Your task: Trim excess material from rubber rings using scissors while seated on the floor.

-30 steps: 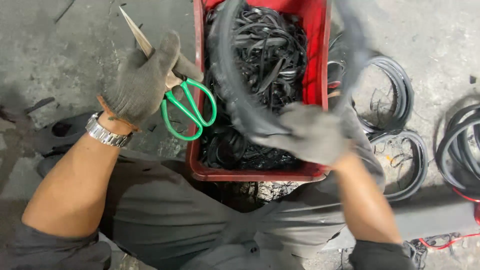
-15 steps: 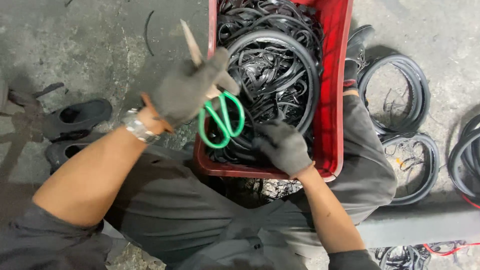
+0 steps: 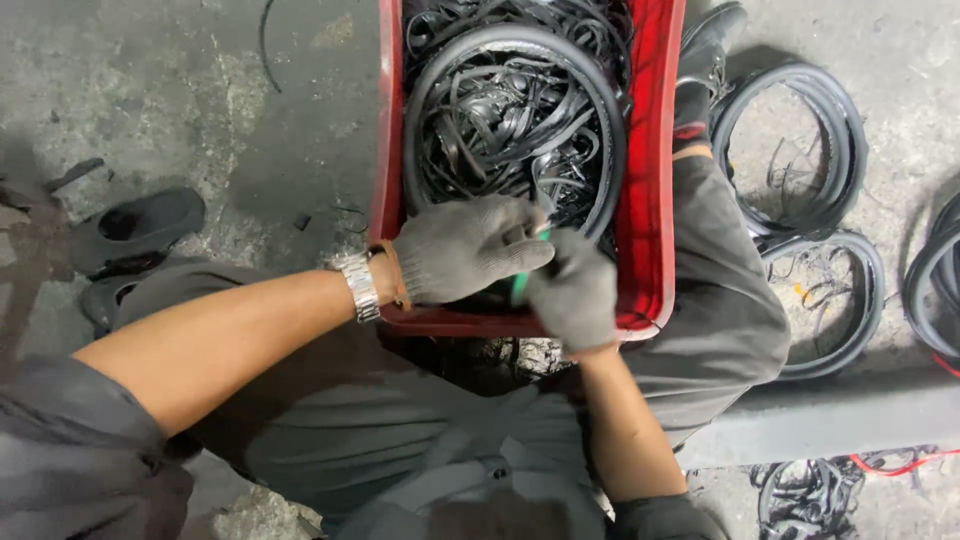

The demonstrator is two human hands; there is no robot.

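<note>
We close our gloved left hand (image 3: 470, 248) around the green-handled scissors (image 3: 527, 262), only a sliver of green showing. Our gloved right hand (image 3: 575, 292) grips them too, both hands touching over the near end of the red crate (image 3: 650, 180) of black rubber strips (image 3: 505, 130).

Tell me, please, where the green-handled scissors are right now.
In the head view, the scissors sit almost hidden between the left hand and right hand, over the near end of the red crate.
</note>
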